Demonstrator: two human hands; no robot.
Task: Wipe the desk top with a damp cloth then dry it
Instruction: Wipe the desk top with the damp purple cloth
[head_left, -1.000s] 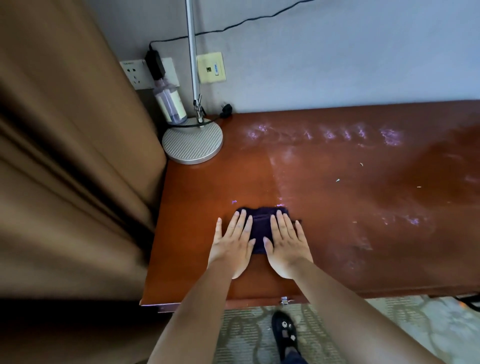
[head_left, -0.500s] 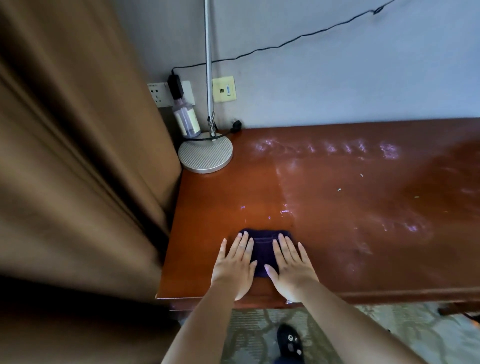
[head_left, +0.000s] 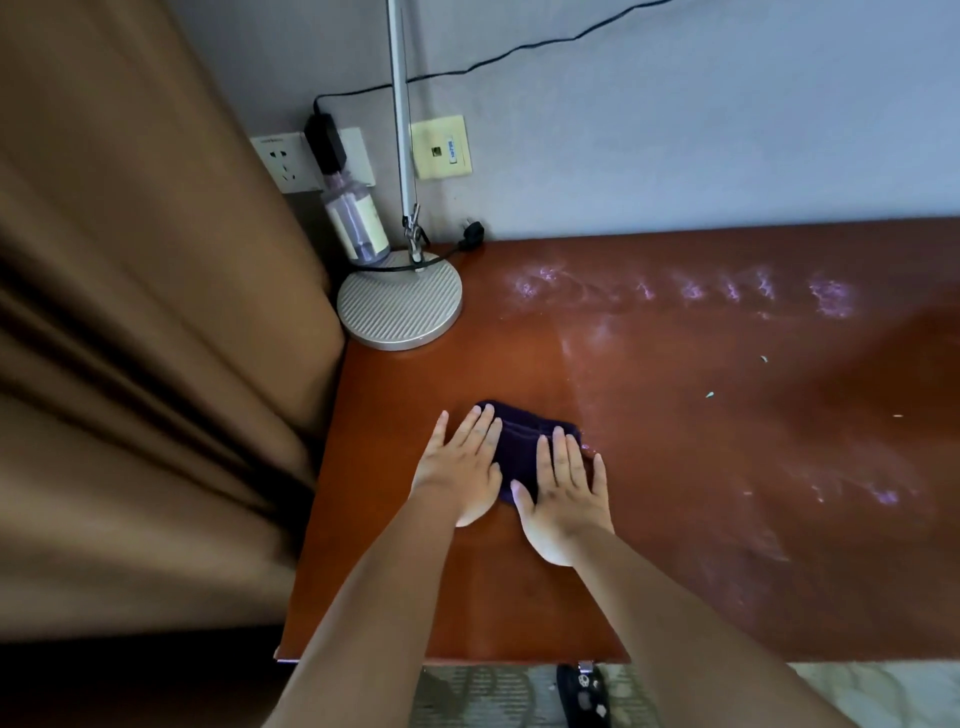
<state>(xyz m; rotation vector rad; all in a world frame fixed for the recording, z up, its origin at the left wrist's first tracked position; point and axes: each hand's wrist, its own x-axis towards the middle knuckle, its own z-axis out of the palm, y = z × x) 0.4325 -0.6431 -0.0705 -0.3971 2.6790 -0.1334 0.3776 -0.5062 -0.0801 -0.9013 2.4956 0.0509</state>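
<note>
A folded dark purple cloth (head_left: 519, 447) lies flat on the reddish-brown desk top (head_left: 701, 441), near its left end. My left hand (head_left: 460, 467) presses on the cloth's left side with straight fingers. Beside it, my right hand (head_left: 563, 493) presses flat on the cloth's right side. Most of the cloth is hidden under both palms. Pale wet streaks and smears shine on the desk along the back and at the right.
A lamp with a round grey base (head_left: 400, 306) and thin pole stands at the desk's back left corner, a small bottle (head_left: 356, 218) behind it. Wall sockets (head_left: 283, 161) and a cable sit above. A brown curtain (head_left: 130, 338) hangs left of the desk. Small crumbs (head_left: 709, 395) lie at the right.
Both hands have pushed the cloth forward, away from the desk's front edge, after having drawn it back toward that edge. The view has shifted.
</note>
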